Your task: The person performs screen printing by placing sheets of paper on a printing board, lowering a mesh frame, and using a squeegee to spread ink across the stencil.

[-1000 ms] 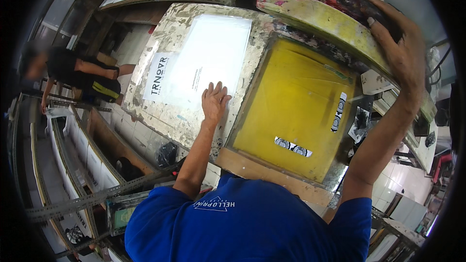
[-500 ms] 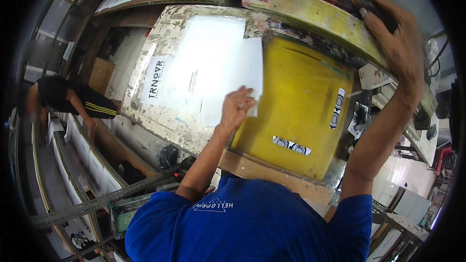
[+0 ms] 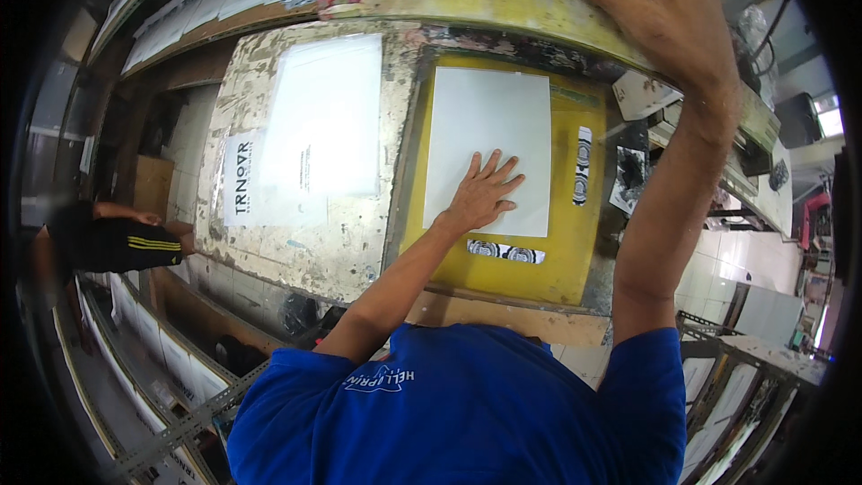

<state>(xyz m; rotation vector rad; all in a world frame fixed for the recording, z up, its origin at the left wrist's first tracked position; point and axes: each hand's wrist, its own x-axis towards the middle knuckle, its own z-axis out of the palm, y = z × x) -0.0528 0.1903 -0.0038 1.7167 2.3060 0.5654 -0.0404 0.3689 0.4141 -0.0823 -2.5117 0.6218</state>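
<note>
My left hand point(image 3: 485, 193) lies flat with spread fingers on a plain white sheet point(image 3: 489, 117). The sheet rests on a yellow board point(image 3: 575, 256), between two strips with black-and-white ring patterns: one strip point(image 3: 582, 166) on its right, the other strip point(image 3: 505, 251) just below its near edge. Overhead at the far side, a paint-stained wooden frame point(image 3: 467, 2) is raised; my right hand point(image 3: 678, 27) grips it, thumb on the near face and the other fingers partly out of view. White sheets point(image 3: 332, 108) lie overlapping on the left half of the table.
The stained table top point(image 3: 256, 103) extends left of the yellow board. A shelf with papers point(image 3: 211, 4) stands at the far left. Another person point(image 3: 99, 238) is by the racks on the left. Slotted metal racks point(image 3: 180, 422) flank me at the lower left.
My left hand has carried the white sheet rightward from the pile and laid it on the yellow board, fingers now spread. My right hand still holds the raised frame. The view has shifted.
</note>
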